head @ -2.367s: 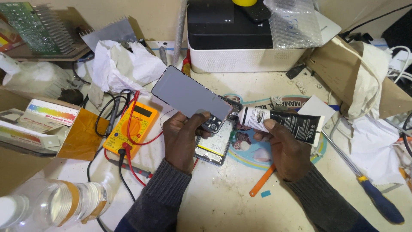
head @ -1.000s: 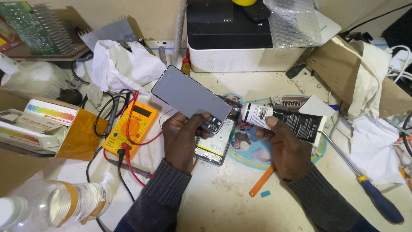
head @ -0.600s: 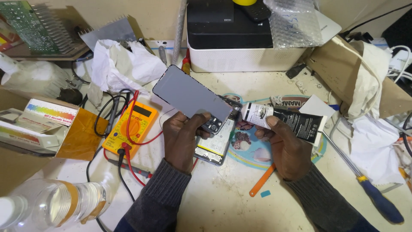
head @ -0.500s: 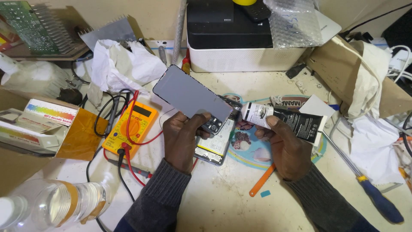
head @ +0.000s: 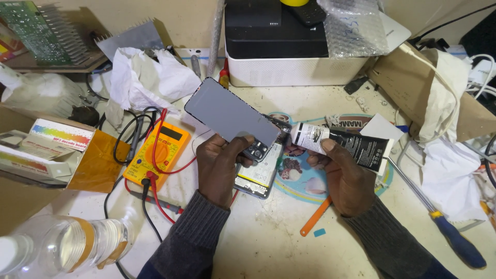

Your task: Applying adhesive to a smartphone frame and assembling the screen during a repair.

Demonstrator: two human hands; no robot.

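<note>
Tube nozzle wants steadying at the screen edge while the left hand pinches the screen and the right hand grips the tube.

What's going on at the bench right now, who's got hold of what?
A person is working on an opened phone lying on the cluttered table. The left hand holds a grey screen panel tilted up above it. The right hand grips a black tube with a white cap, its capped end pointing at the panel's edge; whether they touch is unclear. A yellow multimeter sits to the left, and a blue-handled screwdriver lies to the right.
</note>
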